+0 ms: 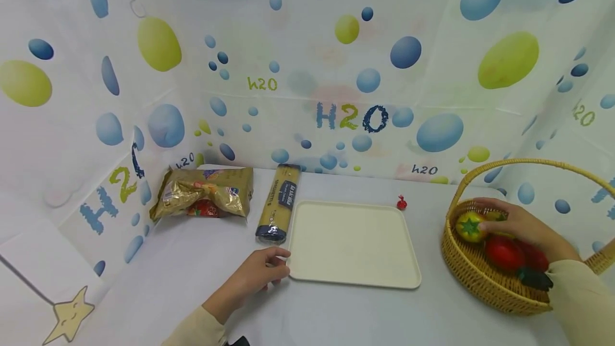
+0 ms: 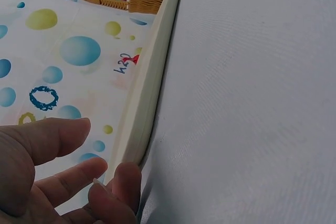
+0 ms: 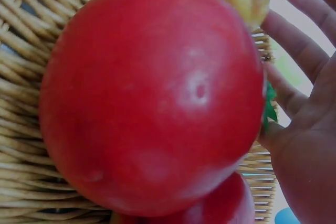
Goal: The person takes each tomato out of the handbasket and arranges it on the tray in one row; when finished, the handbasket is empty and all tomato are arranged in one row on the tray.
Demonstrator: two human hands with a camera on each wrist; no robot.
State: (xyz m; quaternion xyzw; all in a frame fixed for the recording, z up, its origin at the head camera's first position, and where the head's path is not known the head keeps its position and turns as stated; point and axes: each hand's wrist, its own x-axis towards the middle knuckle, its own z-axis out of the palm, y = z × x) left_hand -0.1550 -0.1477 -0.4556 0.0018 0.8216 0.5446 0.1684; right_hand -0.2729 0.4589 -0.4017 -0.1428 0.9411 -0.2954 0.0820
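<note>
Where the basket (image 1: 473, 282) stands at the right of the table (image 1: 331, 316), the right hand (image 1: 511, 223) reaches inside, fingers spread and slack, grasping nothing that the views show. Under and beside it: one yellow fruit (image 1: 463, 232) with a green star-shaped top, near the fingertips; a second yellow piece (image 1: 497, 217), partly covered by the fingers; one red fruit (image 1: 503, 254), large and glossy in the right wrist view, below the palm; another red piece (image 1: 534, 256) just beside it; one dark green item (image 1: 535, 278), against the cream sleeve (image 1: 578, 298). Left hand (image 1: 259, 271): fingers loosely bent, unclenched, fingertips at the near left corner of the tray (image 1: 353, 244); a firm hold cannot be told. Tray: cream, rectangular, flat on the table between the hands, bare. Beyond its far right corner: one small red sweet (image 1: 401, 203). At its left edge: one spaghetti pack (image 1: 278, 204), lengthwise, dark blue ends. Farther left: one gold bag (image 1: 211, 191), crumpled. Behind all: a white cloth (image 1: 298, 47), spotted blue and green, lettered H2O.
</note>
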